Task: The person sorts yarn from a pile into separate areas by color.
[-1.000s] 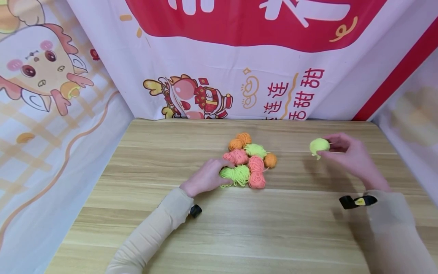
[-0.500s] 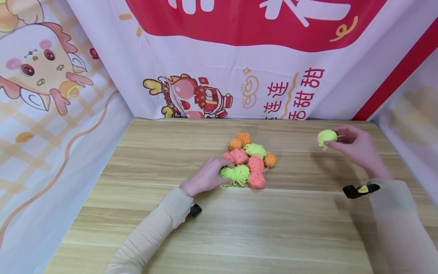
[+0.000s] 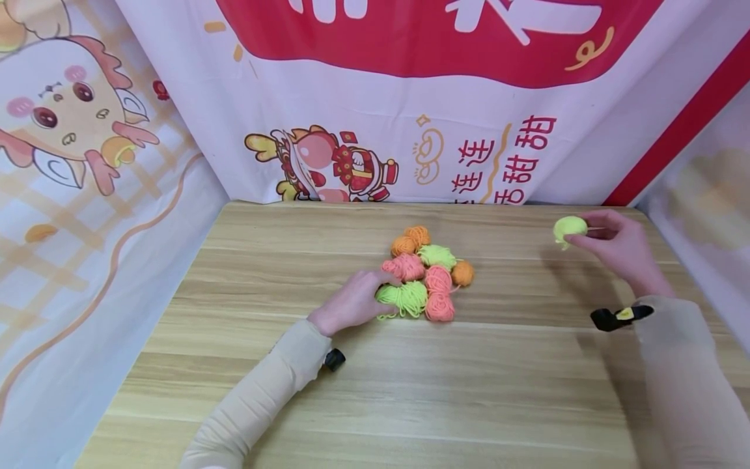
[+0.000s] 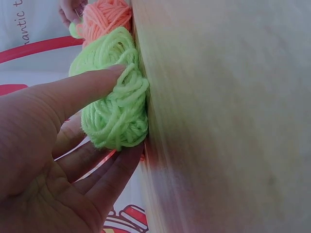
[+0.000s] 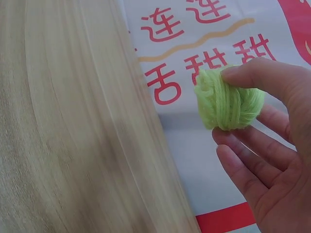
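Yarn bundles (image 3: 438, 280) cluster on a wooden table (image 3: 469, 391). The left hand (image 3: 353, 303) holds a lime skein (image 3: 410, 298) at their near edge between thumb and fingers, apparently steadying it; the right hand (image 3: 622, 249), well apart, pinches a small lime ball (image 3: 568, 229) aloft, its lightness seemingly needing no firmer hold.

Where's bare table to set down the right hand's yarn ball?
Bare table lies between the two sleeves, and beyond the rightmost orange ball, toward the right hand. Crowded: the middle, where the left hand grips green yarn beside pink skeins.
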Available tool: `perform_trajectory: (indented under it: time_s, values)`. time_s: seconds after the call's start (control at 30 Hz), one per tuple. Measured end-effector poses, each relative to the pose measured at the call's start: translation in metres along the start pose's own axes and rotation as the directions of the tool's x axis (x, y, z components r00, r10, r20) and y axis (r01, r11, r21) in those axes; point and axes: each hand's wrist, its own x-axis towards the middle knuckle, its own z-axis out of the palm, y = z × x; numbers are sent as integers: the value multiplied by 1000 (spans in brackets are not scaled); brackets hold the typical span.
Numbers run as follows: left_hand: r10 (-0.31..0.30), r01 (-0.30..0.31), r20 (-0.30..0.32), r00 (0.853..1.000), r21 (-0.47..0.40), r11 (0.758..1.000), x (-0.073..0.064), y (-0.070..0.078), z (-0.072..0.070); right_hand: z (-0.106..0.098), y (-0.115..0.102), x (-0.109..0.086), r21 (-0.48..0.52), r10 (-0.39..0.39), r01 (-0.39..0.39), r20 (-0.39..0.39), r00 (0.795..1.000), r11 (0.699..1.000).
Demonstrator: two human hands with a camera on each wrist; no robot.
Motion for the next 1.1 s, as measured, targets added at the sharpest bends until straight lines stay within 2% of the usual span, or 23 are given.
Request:
perform_trajectory:
  time_s: [0.3, 0.63, 1.1]
  values:
    - [4, -4, -4, 1000, -4, 1000, 0, 0, 0, -8, 9, 6, 38, -11, 13, -41, 999, 999]
    - [-8, 8, -4, 1000, -5, 1000, 0, 1, 0, -16, 14, 8, 35, 64, -63, -12, 998, 997]
    - [-24, 24, 3, 1000, 5, 1000, -1, 3, -1, -22, 30, 7, 102, 25, -21, -35, 999, 995]
